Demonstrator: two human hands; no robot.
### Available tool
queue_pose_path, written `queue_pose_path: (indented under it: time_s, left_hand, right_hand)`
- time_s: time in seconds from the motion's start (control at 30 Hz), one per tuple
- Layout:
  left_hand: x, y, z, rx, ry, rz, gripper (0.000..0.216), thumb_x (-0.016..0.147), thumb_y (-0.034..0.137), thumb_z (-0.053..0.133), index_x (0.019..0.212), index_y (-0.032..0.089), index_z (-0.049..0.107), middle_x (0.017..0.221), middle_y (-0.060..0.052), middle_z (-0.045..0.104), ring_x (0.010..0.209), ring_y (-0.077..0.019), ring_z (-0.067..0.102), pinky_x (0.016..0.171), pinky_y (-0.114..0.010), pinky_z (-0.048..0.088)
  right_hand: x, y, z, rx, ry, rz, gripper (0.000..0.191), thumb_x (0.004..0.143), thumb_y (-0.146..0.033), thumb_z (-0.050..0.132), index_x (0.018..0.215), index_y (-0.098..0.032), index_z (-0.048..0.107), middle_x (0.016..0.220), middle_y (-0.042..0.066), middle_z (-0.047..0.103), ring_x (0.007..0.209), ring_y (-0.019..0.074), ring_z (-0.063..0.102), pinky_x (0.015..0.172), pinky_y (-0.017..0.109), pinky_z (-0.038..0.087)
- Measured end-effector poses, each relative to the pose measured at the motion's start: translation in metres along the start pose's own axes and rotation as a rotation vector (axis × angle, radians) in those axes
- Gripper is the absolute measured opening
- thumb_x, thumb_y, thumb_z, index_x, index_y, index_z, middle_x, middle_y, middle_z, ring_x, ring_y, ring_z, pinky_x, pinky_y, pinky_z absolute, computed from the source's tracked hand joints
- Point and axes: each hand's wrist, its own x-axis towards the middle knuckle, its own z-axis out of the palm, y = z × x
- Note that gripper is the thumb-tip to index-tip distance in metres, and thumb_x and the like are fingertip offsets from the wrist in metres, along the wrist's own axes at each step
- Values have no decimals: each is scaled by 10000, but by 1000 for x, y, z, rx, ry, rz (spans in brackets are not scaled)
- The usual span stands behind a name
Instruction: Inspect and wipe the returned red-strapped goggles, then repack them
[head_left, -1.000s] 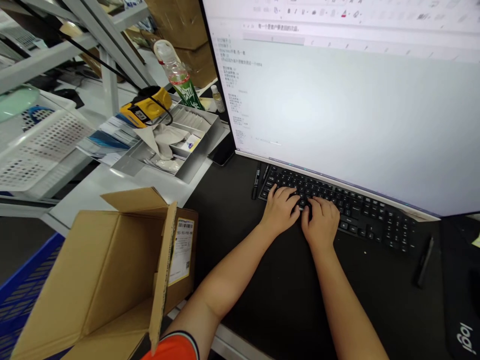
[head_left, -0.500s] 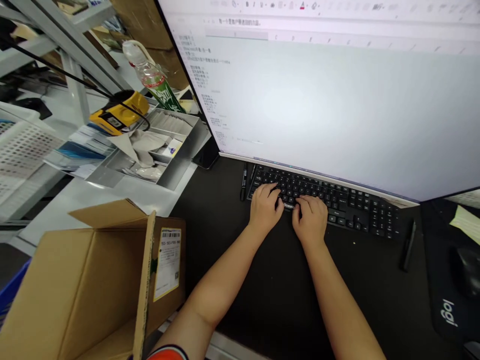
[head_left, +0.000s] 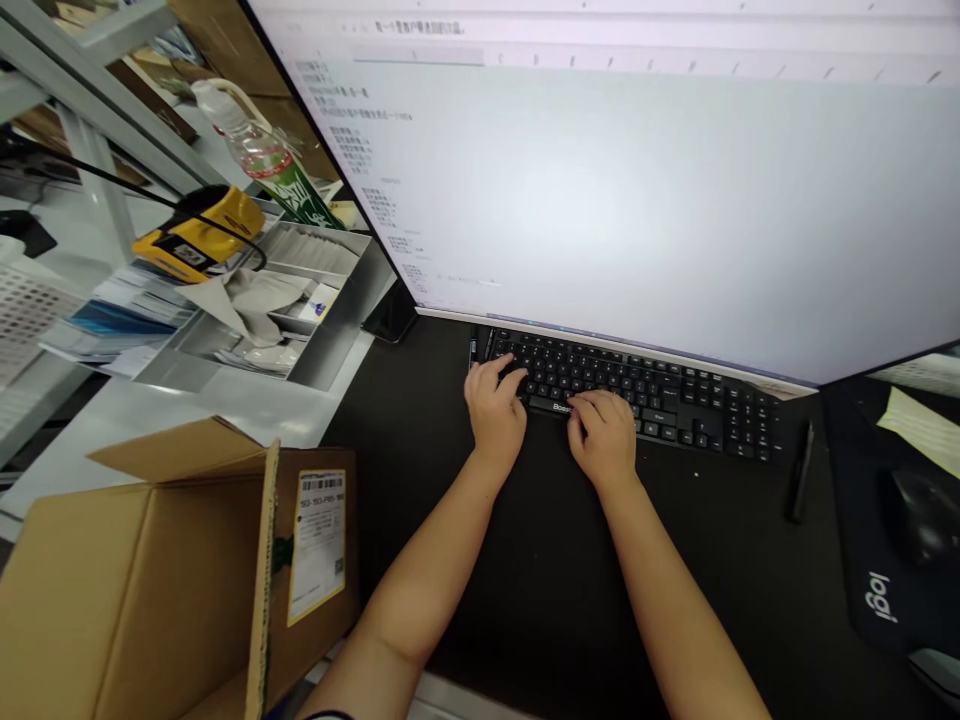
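Both of my hands rest on a black keyboard [head_left: 675, 390] that lies on a dark desk under a large bright monitor [head_left: 637, 180] showing a document. My left hand [head_left: 493, 408] sits at the keyboard's left end, fingers spread over the keys. My right hand [head_left: 602, 435] lies beside it near the space bar, fingers curved down onto the keys. Neither hand holds anything.
An open cardboard box [head_left: 157, 590] with a shipping label stands at the lower left. A metal tray [head_left: 341, 320] with cloths and packets, a yellow scanner [head_left: 191, 240] and a plastic bottle [head_left: 262, 160] lie at left. A pen [head_left: 799, 470], mouse [head_left: 922, 515] and mouse pad [head_left: 877, 590] are at right.
The view has shifted right and down, so everything slid left in frame. My hands stayed on the keyboard, with the left one moving slightly toward its left end.
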Motion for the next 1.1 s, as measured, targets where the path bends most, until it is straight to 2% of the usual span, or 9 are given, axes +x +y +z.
queue_pose_path:
  time_s: [0.13, 0.33, 0.57, 0.83, 1.0, 1.1]
  left_hand:
    - [1, 0, -7, 105, 126, -27, 375, 783, -42, 524, 753, 258, 746, 1188, -24, 714, 1160, -235, 588, 1139, -539, 349]
    - [1, 4, -7, 131, 118, -6, 348, 754, -34, 569, 692, 257, 749, 1161, -17, 738, 1127, -246, 606, 1130, -537, 346]
    - [1, 4, -6, 155, 98, -23, 338, 747, -25, 576, 729, 260, 754, 1133, 4, 752, 1125, -255, 616, 1152, -567, 304]
    - [1, 3, -5, 141, 88, -1, 332, 751, -18, 570, 723, 260, 748, 1143, 0, 746, 1135, -262, 609, 1157, -575, 295]
    - [2, 5, -1, 53, -3, 61, 254, 787, 60, 568, 833, 239, 743, 1151, -32, 732, 1156, -251, 600, 1147, -519, 355]
    - [2, 8, 1, 19, -53, 65, 258, 792, 95, 568, 945, 220, 734, 1201, -67, 705, 1203, -267, 571, 1159, -520, 340]
  right_hand:
    - [0, 1, 1, 11, 15, 7, 174, 888, -109, 567, 1005, -165, 682, 996, 80, 691, 980, 244, 587, 871, 396, 477]
    - [1, 1, 1, 8, 21, 6, 171, 880, -100, 569, 990, -163, 684, 993, 83, 692, 975, 245, 587, 849, 393, 481]
    - [0, -1, 0, -24, 53, 25, 172, 869, -105, 586, 989, -170, 691, 1037, 85, 687, 1051, 261, 589, 895, 411, 486]
    - [-1, -1, -1, -154, 153, 190, 117, 863, -127, 595, 911, -177, 691, 1062, 94, 683, 1067, 280, 581, 923, 443, 470]
    - [0, -3, 1, -77, 9, 103, 170, 894, -172, 582, 1037, -159, 672, 1091, 110, 667, 1085, 273, 560, 939, 429, 463]
    - [0, -5, 1, -57, -65, 47, 207, 903, -185, 577, 1090, -161, 662, 1115, 112, 659, 1103, 282, 548, 946, 436, 455]
